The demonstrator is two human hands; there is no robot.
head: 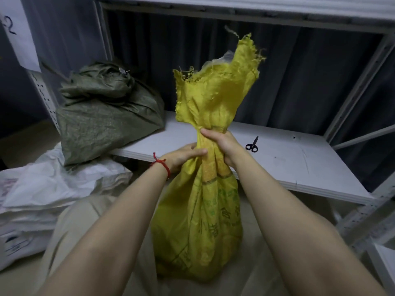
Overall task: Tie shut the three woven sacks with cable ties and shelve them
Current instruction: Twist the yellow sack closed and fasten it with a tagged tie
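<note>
Yellow woven sack, upright at centre of head view, neck gathered and frayed mouth fanned toward 12 o'clock. Left hand, red string on wrist, fingers wrapped round neck from 9 o'clock; right hand clenched on same neck from 3 o'clock, slightly higher. Green sack on white shelf at 10 o'clock, already tied. Scissors on shelf at 2 o'clock. White sacks heaped at 8 o'clock.
</note>
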